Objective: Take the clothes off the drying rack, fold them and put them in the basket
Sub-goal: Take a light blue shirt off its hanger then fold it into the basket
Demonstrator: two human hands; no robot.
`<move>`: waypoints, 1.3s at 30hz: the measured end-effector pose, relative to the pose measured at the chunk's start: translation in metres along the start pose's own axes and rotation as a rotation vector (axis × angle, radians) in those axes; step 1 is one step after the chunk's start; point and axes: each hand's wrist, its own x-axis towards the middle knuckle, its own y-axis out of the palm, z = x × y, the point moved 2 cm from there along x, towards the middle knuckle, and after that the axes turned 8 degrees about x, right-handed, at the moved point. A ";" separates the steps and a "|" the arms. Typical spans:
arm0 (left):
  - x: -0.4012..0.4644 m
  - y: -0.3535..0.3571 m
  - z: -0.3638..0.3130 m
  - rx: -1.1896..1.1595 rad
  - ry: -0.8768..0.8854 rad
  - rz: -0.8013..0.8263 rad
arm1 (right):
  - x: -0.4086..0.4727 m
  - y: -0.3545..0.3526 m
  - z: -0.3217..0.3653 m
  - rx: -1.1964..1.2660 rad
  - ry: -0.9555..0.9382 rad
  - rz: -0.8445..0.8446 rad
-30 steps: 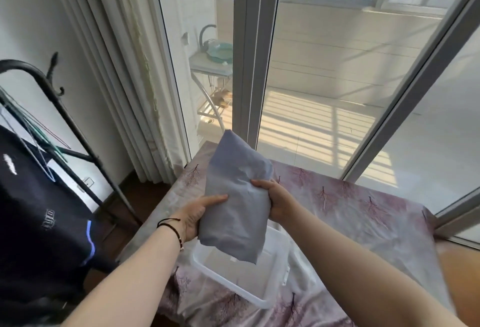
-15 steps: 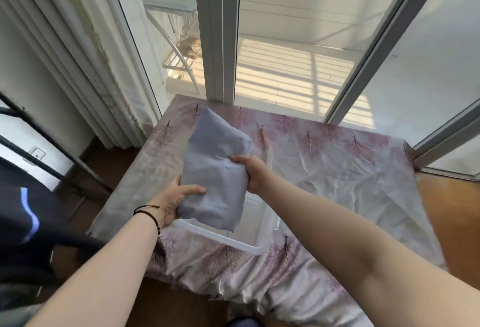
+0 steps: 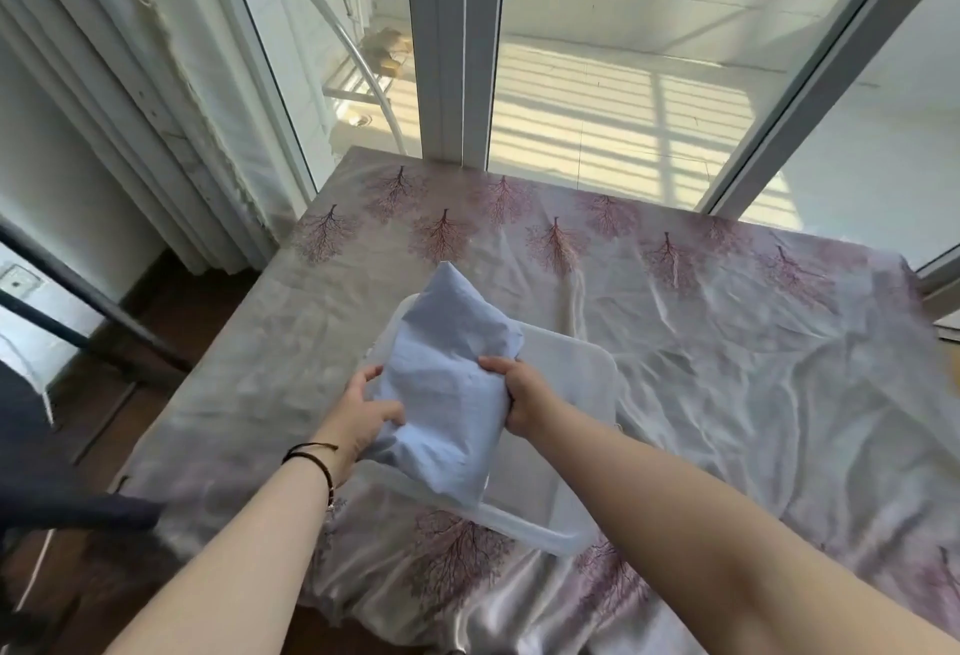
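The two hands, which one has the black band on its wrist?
The left hand: a black band circles its wrist. The right hand, gripping the folded blue garment's other edge, has a bare wrist.

Folded cloth (image 3: pixel 447 389) held by both hands over the open bin (image 3: pixel 566 389), filling its left half, bin's right half free, bare tablecloth (image 3: pixel 753 368) right of and behind the bin, rack bars (image 3: pixel 88 301) and dark garment (image 3: pixel 36 467) crowding the left, glass door (image 3: pixel 613 56) closing off the table's far edge
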 end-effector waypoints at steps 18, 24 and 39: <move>0.133 0.036 0.068 1.340 0.252 0.027 | 0.132 -0.031 -0.070 -0.102 0.031 -0.001; 0.126 0.055 0.055 1.576 0.666 -0.292 | 0.121 -0.016 -0.056 -1.219 -0.776 -0.393; 0.157 0.065 0.077 1.880 0.329 0.274 | 0.169 -0.013 -0.049 -2.184 -0.679 0.512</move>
